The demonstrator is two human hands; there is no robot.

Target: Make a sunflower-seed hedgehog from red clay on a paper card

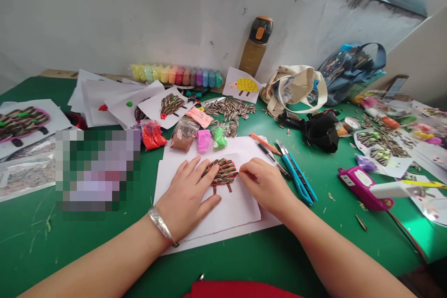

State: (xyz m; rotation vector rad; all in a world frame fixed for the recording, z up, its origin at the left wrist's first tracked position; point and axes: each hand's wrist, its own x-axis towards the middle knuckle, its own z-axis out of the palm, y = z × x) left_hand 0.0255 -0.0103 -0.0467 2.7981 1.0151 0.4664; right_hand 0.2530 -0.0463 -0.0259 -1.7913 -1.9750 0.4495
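Observation:
A hedgehog picture [225, 173], its body covered in striped sunflower seeds with a red rim and brown legs, lies on white paper [230, 212] in front of me. My left hand [183, 198], with a silver bangle at the wrist, rests flat with fingers spread, the fingertips over the seeds' left side. At the right end of the seed body, my right hand [267, 186] is closed in a pinch; whatever sits between its fingertips is hidden. Just right of that hand lie a blue utility knife [298, 177], a dark pen [270, 156] and an orange stick-like tool [263, 143].
Behind the paper are bags of red [152, 135], brown [184, 135], purple [204, 140] and green clay [220, 136], and a sunflower seed pile [232, 109]. A bottle [256, 46] leans on the wall. A tote bag [295, 88] and magenta glue gun [365, 186] stand right.

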